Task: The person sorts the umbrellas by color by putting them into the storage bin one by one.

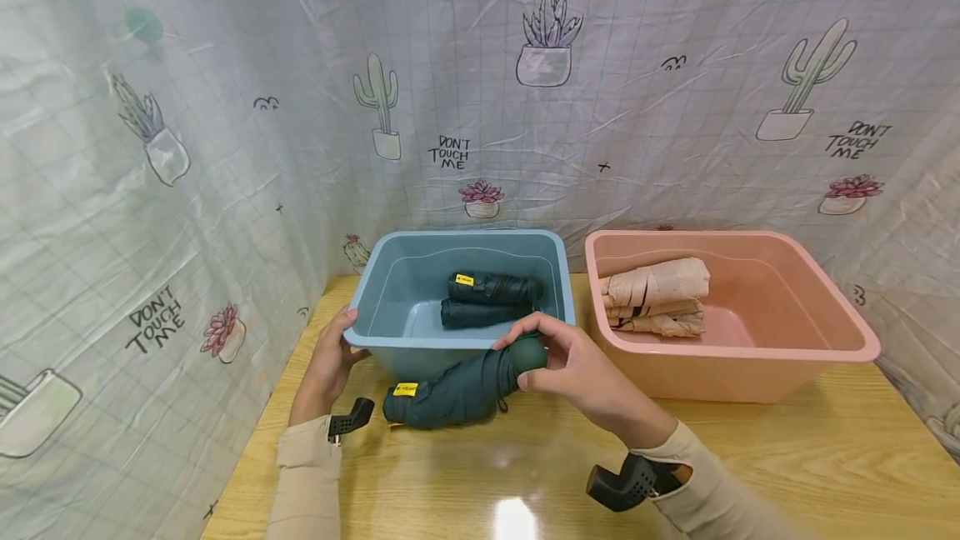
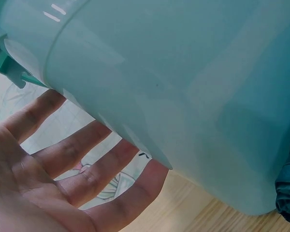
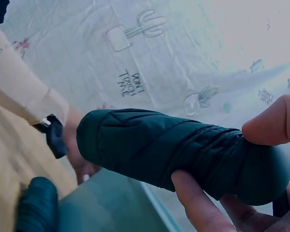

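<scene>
My right hand (image 1: 573,361) holds a folded dark green umbrella (image 1: 457,394) by its rounded handle end. The umbrella points left in front of the blue bin (image 1: 360,298), a yellow label near its far end. Thumb and fingers grip the handle from both sides in the right wrist view. Another dark green umbrella (image 3: 36,208) shows low at the left there. My left hand (image 1: 330,361) rests against the blue bin's left side, its spread, fairly straight fingers (image 2: 77,150) touching the wall. Two more dark green umbrellas (image 1: 491,298) lie inside the blue bin.
A pink bin (image 1: 817,348) stands to the right of the blue one, with several cream folded umbrellas (image 1: 660,286) at its left side. Both bins sit on a wooden table (image 1: 465,473). A patterned curtain (image 1: 637,148) hangs behind and at the sides.
</scene>
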{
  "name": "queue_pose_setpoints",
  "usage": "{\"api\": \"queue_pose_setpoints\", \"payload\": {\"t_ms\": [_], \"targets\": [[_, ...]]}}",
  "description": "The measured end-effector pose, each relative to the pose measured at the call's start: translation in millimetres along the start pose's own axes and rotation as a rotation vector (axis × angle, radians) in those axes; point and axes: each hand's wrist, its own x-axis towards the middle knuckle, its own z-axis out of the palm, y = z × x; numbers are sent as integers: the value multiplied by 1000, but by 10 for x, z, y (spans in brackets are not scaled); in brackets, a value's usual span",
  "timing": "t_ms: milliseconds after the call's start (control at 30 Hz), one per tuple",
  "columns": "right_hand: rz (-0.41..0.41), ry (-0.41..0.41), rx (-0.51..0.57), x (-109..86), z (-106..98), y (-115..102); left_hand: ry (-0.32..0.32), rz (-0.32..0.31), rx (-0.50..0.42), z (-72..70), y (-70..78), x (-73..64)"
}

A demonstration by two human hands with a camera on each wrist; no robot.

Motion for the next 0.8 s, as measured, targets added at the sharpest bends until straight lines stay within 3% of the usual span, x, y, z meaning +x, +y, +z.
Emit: {"api": "queue_pose_setpoints", "payload": {"t_ms": [300, 567, 800], "targets": [[2, 38, -29, 119, -80, -236, -6, -10, 7, 17, 9, 10], [93, 131, -54, 219, -168, -481, -12, 1, 6, 1, 4, 5], [92, 185, -1, 418, -287, -655, -16, 3, 3, -14, 3, 5]]}}
